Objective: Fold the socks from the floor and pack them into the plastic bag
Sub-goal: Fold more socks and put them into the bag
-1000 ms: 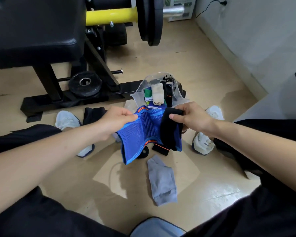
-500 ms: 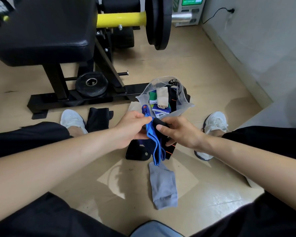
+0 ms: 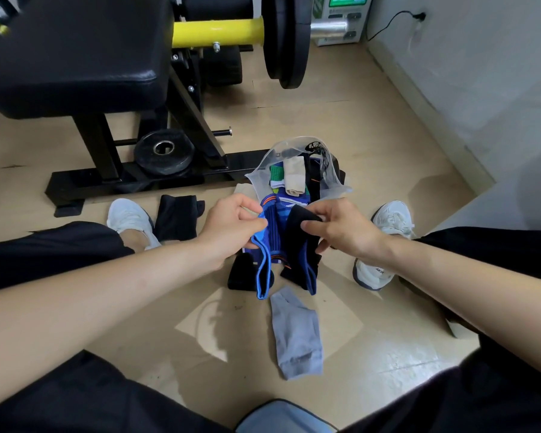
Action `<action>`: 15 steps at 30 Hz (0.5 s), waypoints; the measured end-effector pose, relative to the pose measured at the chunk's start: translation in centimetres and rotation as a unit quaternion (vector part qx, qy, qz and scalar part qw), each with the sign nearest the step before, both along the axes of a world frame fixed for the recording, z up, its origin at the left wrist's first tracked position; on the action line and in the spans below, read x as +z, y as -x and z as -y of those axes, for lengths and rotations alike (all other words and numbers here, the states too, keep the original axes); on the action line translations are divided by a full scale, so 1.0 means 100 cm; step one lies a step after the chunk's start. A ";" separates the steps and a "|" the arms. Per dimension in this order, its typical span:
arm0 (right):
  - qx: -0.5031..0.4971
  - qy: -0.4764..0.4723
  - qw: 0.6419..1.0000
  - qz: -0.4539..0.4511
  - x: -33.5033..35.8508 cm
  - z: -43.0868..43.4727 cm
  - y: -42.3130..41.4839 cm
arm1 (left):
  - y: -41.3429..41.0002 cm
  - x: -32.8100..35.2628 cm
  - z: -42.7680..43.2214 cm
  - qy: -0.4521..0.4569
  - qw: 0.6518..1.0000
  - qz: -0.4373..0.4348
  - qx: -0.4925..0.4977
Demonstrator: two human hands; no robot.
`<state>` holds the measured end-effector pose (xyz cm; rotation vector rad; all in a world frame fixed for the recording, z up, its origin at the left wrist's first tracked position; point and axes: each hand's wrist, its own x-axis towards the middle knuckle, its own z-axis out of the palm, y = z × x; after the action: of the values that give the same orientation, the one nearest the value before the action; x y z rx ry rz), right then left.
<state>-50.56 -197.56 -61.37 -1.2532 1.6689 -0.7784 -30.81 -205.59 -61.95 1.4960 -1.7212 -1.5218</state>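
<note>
Left hand (image 3: 231, 232) and right hand (image 3: 341, 229) pinch blue sock (image 3: 272, 242) edges apart.

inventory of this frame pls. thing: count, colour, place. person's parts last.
held sock: one or a pair, cannot tell; blue and black; between both hands
loose sock: 1, grey, floor below held sock
dark socks: count unclear, black, floor by left shoe
plastic bag: 1, clear, floor beyond hands; green, beige, dark socks inside
weight bench: 1, black, upper left
bar: 1, yellow, top
small plate: 1, black, on bench frame
left shoe: 1, white
right shoe: 1, white
left grip: bare hand, pinches blue edge
right grip: bare hand, pinches black part
</note>
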 end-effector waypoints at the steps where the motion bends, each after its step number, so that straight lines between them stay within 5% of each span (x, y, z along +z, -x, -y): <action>1: 0.007 -0.003 1.000 0.011 0.000 0.000 -0.001 | 0.001 0.000 -0.002 -0.005 1.000 -0.013 -0.002; 8: 0.058 -0.014 0.997 0.051 -0.001 -0.002 -0.005 | 0.001 0.006 -0.008 -0.055 0.986 -0.095 -0.122; 15: 0.127 -0.036 0.989 0.064 0.012 -0.006 0.001 | -0.010 -0.002 0.005 0.133 0.968 0.015 -0.210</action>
<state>-50.68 -196.93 -60.17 -1.3055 1.3899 -0.6232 -29.79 -206.04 -62.12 1.0692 -2.2636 -1.3848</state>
